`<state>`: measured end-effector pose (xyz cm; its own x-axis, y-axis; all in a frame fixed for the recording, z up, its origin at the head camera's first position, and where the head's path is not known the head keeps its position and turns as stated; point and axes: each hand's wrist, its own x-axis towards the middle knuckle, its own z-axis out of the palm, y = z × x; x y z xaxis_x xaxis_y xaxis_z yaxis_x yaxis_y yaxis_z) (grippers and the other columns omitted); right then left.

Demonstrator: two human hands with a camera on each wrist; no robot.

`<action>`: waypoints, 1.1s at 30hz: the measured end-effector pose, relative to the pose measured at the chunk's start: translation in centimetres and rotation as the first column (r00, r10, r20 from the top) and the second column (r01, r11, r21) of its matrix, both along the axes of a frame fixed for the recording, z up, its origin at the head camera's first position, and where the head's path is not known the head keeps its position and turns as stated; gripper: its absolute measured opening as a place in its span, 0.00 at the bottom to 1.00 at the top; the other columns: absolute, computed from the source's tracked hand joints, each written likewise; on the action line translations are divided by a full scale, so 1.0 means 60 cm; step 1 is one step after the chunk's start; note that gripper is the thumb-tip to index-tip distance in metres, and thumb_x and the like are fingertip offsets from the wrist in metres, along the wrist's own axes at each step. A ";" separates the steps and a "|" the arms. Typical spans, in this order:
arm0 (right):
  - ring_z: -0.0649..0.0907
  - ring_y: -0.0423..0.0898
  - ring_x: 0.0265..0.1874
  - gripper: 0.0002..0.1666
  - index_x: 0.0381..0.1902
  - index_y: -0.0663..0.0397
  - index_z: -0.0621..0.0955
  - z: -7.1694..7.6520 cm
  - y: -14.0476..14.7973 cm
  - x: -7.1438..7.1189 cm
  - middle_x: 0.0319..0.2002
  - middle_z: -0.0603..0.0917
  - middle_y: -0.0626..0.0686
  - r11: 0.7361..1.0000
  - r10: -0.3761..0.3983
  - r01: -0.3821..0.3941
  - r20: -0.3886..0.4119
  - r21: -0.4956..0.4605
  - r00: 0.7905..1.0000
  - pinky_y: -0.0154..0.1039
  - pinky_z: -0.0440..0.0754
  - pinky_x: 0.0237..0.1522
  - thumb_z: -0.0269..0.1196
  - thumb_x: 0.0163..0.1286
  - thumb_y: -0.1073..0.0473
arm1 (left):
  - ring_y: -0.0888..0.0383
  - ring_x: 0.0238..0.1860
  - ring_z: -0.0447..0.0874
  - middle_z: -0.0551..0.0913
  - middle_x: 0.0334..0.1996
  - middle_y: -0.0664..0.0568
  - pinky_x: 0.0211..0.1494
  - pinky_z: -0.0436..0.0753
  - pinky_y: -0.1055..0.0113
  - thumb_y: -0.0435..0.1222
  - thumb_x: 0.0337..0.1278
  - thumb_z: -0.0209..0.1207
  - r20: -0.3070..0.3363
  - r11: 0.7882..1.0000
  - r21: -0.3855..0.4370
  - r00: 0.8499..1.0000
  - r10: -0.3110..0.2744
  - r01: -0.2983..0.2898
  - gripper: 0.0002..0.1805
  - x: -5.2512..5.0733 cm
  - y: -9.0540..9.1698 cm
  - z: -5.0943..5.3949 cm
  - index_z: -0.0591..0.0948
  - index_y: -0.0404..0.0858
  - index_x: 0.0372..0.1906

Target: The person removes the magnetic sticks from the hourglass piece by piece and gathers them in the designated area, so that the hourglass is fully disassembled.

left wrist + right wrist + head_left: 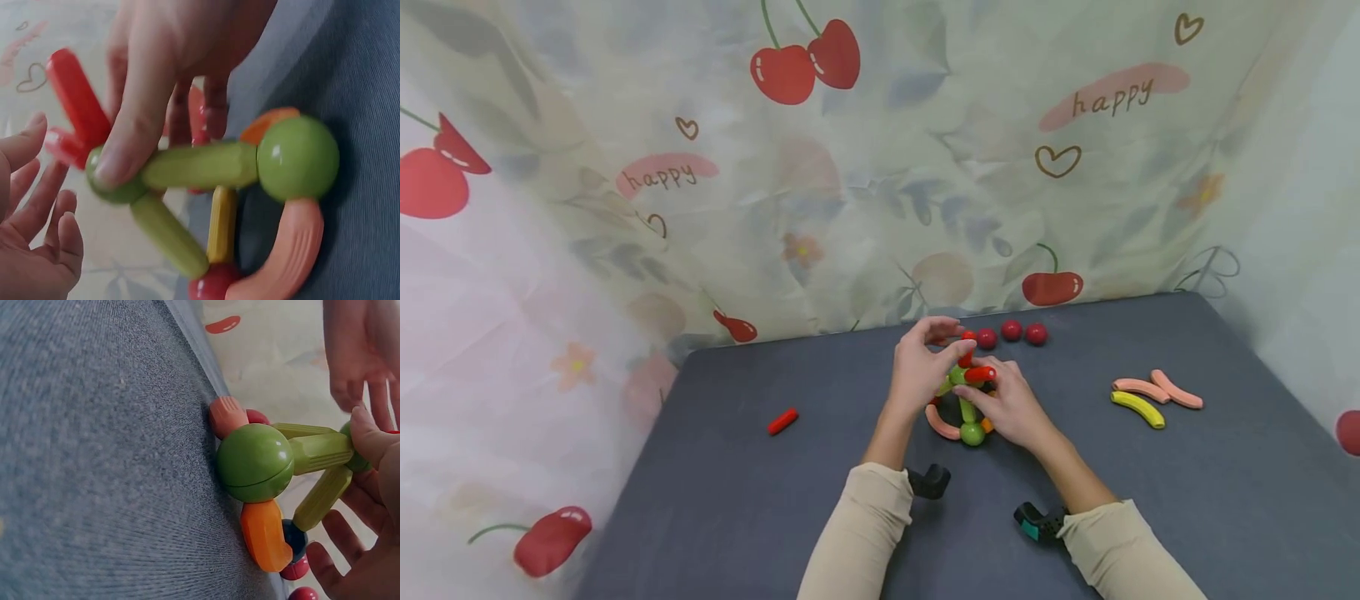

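Observation:
A toy frame of sticks and balls stands on the dark table, with a green ball (299,157) at its base joined to a curved pink stick (292,250) and a curved orange stick (262,534). Light green sticks (322,453) slope up to a smaller green ball (957,375) at the top. My right hand (1009,406) grips that top ball, its thumb lying across it. Two red sticks (78,94) jut out from the ball. Beside them is my left hand (923,360), fingers apart and slightly bent, with nothing seen between them in the left wrist view.
Behind the frame sit three red balls (1011,330). To the right lie two curved pink sticks (1176,390) and a curved yellow stick (1138,409). A loose red stick (782,421) lies to the left. A printed curtain (880,167) hangs along the table's back edge.

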<state>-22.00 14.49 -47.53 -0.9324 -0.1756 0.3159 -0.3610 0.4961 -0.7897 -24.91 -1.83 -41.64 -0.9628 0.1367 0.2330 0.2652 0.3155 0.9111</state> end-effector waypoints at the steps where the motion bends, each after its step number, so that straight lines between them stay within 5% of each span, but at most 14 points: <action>1: 0.73 0.54 0.47 0.25 0.60 0.55 0.82 -0.001 0.000 0.000 0.52 0.86 0.56 1.000 0.002 -0.002 -0.009 0.001 1.000 0.46 0.71 0.49 0.70 0.67 0.53 | 0.60 0.50 0.84 0.90 0.48 0.61 0.52 0.84 0.63 0.49 0.60 0.71 0.009 1.000 0.003 1.000 -0.007 0.007 0.20 -0.001 0.006 -0.001 0.83 0.52 0.55; 6: 0.73 0.53 0.46 0.25 0.59 0.56 0.82 -0.002 -0.001 -0.002 0.51 0.86 0.56 1.000 0.007 -0.007 -0.018 0.009 1.000 0.46 0.70 0.49 0.71 0.67 0.54 | 0.59 0.42 0.86 0.90 0.46 0.54 0.44 0.85 0.67 0.43 0.62 0.70 -0.012 0.995 0.075 0.998 -0.064 0.065 0.16 0.006 0.011 0.005 0.85 0.46 0.52; 11: 0.73 0.55 0.46 0.25 0.59 0.53 0.83 0.002 -0.003 -0.003 0.50 0.86 0.55 1.000 -0.007 0.007 -0.012 0.019 1.000 0.47 0.70 0.48 0.71 0.67 0.52 | 0.55 0.43 0.89 0.90 0.48 0.48 0.49 0.88 0.63 0.39 0.62 0.69 -0.076 0.980 0.171 0.993 -0.086 0.098 0.14 0.025 -0.031 0.024 0.85 0.42 0.51; 14: 0.73 0.56 0.46 0.22 0.56 0.48 0.84 0.003 -0.003 -0.003 0.48 0.86 0.53 1.000 -0.019 0.019 -0.011 0.024 1.000 0.46 0.70 0.48 0.71 0.66 0.51 | 0.58 0.44 0.89 0.91 0.46 0.51 0.50 0.87 0.65 0.39 0.61 0.69 -0.080 0.991 0.133 0.997 -0.012 0.023 0.13 0.032 -0.079 0.019 0.86 0.45 0.50; 19: 0.73 0.55 0.47 0.21 0.56 0.47 0.84 -0.001 -0.003 -0.001 0.48 0.86 0.52 0.999 -0.018 0.018 0.001 0.034 1.000 0.47 0.71 0.49 0.71 0.67 0.50 | 0.58 0.46 0.88 0.91 0.48 0.51 0.49 0.86 0.72 0.36 0.60 0.70 -0.018 0.983 0.082 0.986 0.164 -0.162 0.12 0.044 -0.183 -0.019 0.87 0.45 0.49; 24: 0.73 0.54 0.48 0.23 0.57 0.49 0.83 -0.002 -0.005 0.000 0.49 0.86 0.53 0.999 -0.025 0.025 0.003 0.037 1.000 0.47 0.71 0.49 0.71 0.67 0.50 | 0.52 0.45 0.88 0.88 0.51 0.45 0.40 0.82 0.73 0.36 0.61 0.70 0.040 0.932 -0.069 0.933 0.358 -0.355 0.14 0.054 -0.291 -0.049 0.86 0.42 0.51; 30: 0.73 0.53 0.48 0.23 0.57 0.50 0.83 0.001 -0.005 0.001 0.49 0.86 0.53 0.999 -0.030 0.030 0.009 0.033 1.000 0.47 0.72 0.50 0.71 0.67 0.50 | 0.50 0.47 0.88 0.87 0.50 0.39 0.40 0.79 0.75 0.34 0.66 0.65 0.159 0.840 -0.158 0.826 0.541 -0.520 0.17 0.057 -0.386 -0.075 0.83 0.38 0.58; 33: 0.73 0.54 0.49 0.23 0.57 0.50 0.83 0.001 -0.005 0.000 0.49 0.86 0.53 0.999 -0.029 0.029 0.004 0.036 1.000 0.48 0.71 0.51 0.71 0.67 0.50 | 0.51 0.48 0.86 0.86 0.51 0.41 0.38 0.77 0.76 0.33 0.66 0.64 0.160 0.793 -0.204 0.780 0.605 -0.574 0.17 0.058 -0.413 -0.086 0.83 0.37 0.58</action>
